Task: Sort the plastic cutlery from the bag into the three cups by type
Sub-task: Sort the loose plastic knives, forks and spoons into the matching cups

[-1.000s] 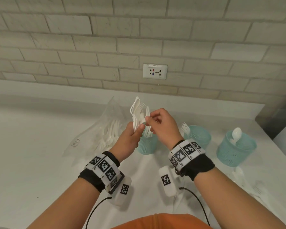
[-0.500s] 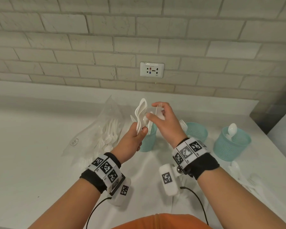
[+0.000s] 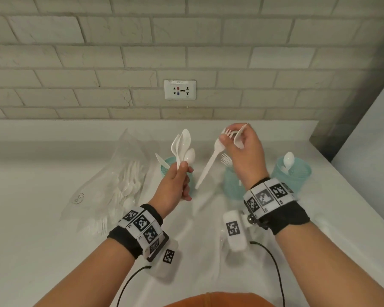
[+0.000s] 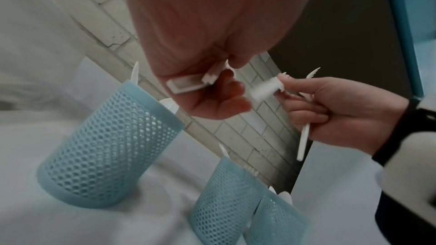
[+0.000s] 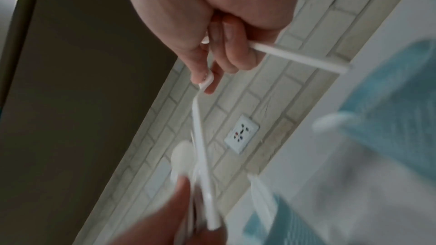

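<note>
My left hand point(image 3: 183, 171) grips a bunch of white plastic spoons point(image 3: 183, 145) by the handles, bowls up, above the left cup. My right hand point(image 3: 228, 140) has come away to the right and pinches a white fork point(image 3: 208, 165), handle slanting down-left, together with a white knife point(image 3: 239, 138). Three teal mesh cups stand in a row: the left cup point(image 3: 165, 168) has a knife in it, the middle cup point(image 3: 231, 187) forks and the right cup point(image 3: 294, 173) a spoon. In the left wrist view my right hand point(image 4: 283, 85) holds the fork and the knife point(image 4: 304, 137) above the cups point(image 4: 106, 146).
A clear plastic bag point(image 3: 111, 185) with more white cutlery lies on the white counter point(image 3: 31, 218) to the left. A brick wall with a socket point(image 3: 180, 89) runs behind the cups. The counter's right edge point(image 3: 364, 207) lies just past the right cup.
My right hand has pulled a fork and a knife out of the bunch and moved right, over the middle cup. The left hand keeps the spoons.
</note>
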Demonstrator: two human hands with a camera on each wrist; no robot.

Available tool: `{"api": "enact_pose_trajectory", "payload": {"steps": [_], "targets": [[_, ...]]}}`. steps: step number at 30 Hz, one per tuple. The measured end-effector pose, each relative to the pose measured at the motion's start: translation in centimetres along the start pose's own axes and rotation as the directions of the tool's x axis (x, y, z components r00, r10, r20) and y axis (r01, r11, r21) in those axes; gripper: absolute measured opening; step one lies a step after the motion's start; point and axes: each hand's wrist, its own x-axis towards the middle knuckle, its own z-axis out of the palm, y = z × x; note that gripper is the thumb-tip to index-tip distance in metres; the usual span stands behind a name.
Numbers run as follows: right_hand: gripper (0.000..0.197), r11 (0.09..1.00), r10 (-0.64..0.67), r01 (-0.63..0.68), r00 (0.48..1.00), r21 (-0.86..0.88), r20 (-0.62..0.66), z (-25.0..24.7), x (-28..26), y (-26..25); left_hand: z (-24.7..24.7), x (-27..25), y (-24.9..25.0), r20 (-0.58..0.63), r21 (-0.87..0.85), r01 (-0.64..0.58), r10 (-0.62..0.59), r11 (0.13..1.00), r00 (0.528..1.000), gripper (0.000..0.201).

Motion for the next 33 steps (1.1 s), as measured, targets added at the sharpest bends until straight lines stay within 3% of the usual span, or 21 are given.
{"api": "enact_pose_trajectory", "payload": {"steps": [5,8,12,14,16,17,20,23,25,30,33], "targets": [[0.009,0.979,-0.067,0.039,0.989,-0.199,-0.133,-5.2,3.2,-0.2,2.3,0.9,-0.3,-0.006,0.128,-0.073,0.074,0.989,0.997,0.022],[0.008,0.957,-0.023,-0.007,0.995,-0.289,-0.100,-6.2,3.2,1.6,4.0,1.5,-0.4,0.022,0.223,-0.116,0.114,0.968,0.993,0.019],[0.012,0.918,0.148,-0.129,0.989,-0.374,0.021,-6.5,2.1,4.6,5.5,2.2,-0.5,0.020,0.230,-0.124,0.123,0.965,0.992,0.015],[0.025,0.885,0.237,-0.184,0.969,-0.428,0.073,-6.8,1.8,5.1,5.9,2.3,-0.1,0.014,0.252,-0.095,0.095,0.963,0.995,0.028],[0.042,0.888,0.303,-0.250,0.949,-0.386,0.083,-7.0,2.2,4.8,6.3,2.3,0.3,-0.002,0.294,-0.085,0.089,0.952,0.996,0.043],[0.039,0.904,0.308,-0.267,0.948,-0.333,0.075,-7.0,2.6,4.3,6.4,2.3,0.4,-0.007,0.309,-0.092,0.098,0.947,0.995,0.048],[0.019,0.972,0.185,-0.180,0.982,-0.153,0.023,-6.9,4.1,3.0,6.9,2.7,0.5,-0.016,0.366,-0.138,0.155,0.920,0.988,0.039],[0.027,0.968,-0.006,0.009,1.000,-0.250,0.013,-6.8,5.1,3.0,7.2,3.2,0.3,-0.002,0.385,-0.212,0.230,0.898,0.973,0.037],[0.028,0.954,-0.040,0.056,0.997,-0.293,0.062,-6.8,5.0,3.7,7.2,3.6,0.1,0.002,0.430,-0.250,0.276,0.867,0.961,0.029],[0.034,0.912,0.221,-0.142,0.961,-0.386,0.169,-6.5,4.0,6.5,7.2,4.2,-0.5,0.003,0.515,-0.301,0.349,0.803,0.937,0.019],[0.040,0.903,0.310,-0.228,0.933,-0.363,0.184,-6.1,3.4,6.2,7.2,4.7,-1.2,-0.022,0.557,-0.281,0.352,0.782,0.936,0.026]]}}
